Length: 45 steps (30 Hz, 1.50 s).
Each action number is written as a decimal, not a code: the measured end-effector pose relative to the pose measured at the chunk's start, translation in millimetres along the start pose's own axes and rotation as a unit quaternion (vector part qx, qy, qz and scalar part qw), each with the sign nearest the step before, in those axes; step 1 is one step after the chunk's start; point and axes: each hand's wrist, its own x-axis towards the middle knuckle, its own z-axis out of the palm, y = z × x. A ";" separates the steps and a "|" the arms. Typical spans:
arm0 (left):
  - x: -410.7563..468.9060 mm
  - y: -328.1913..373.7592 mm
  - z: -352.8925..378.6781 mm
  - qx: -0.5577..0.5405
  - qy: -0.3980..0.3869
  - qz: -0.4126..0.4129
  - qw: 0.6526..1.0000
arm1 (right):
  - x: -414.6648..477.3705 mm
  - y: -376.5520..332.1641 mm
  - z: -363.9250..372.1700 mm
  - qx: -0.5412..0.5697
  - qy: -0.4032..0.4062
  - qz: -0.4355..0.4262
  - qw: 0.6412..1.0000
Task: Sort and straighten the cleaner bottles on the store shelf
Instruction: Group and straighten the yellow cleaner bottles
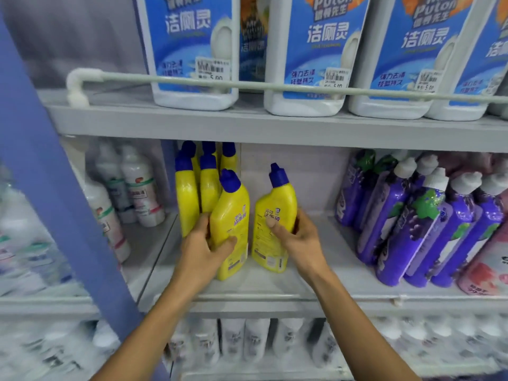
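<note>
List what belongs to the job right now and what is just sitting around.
In the job: left hand, grip on the left yellow bottle; right hand, grip on the right yellow bottle; yellow row behind them.
Sitting by: purple bottles; blue-label white jugs above; white bottles at left.

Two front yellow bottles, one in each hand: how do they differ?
The left yellow bottle, gripped by the left hand, stands against the yellow row; the right yellow bottle, gripped by the right hand, stands apart from it. The left one sits nearer the shelf front edge than the right one. Both: blue caps, labels forward.
</note>
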 end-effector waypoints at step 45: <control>-27.5 -16.2 -44.9 0.029 0.121 -0.028 0.992 | -23.8 9.0 74.7 -0.118 -0.039 -0.031 0.992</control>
